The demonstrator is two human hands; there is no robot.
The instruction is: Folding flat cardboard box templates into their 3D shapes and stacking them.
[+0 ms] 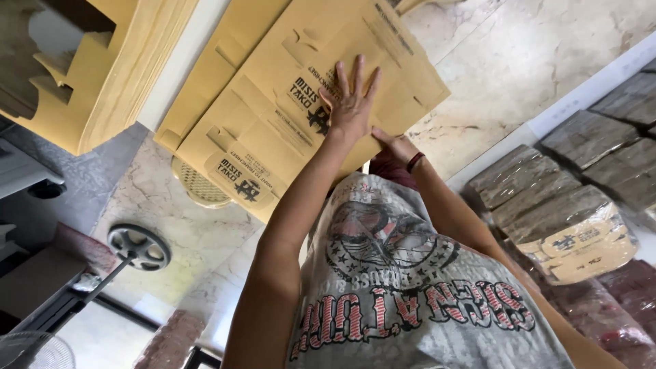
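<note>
A flat, unfolded brown cardboard box blank with black printing is held out in front of me over a marble floor. My left hand lies flat on its printed face with fingers spread, near the blank's lower right edge. My right hand, with a dark band at the wrist, grips that same edge from below, and its fingers are mostly hidden behind the cardboard. A second blank lies under the first, offset to the left. My grey printed shirt fills the lower middle of the view.
A thick stack of flat cardboard blanks stands at the upper left. Plastic-wrapped bundles lie in rows at the right behind a white strip. A round cream perforated object and a grey wheel-shaped base sit on the floor.
</note>
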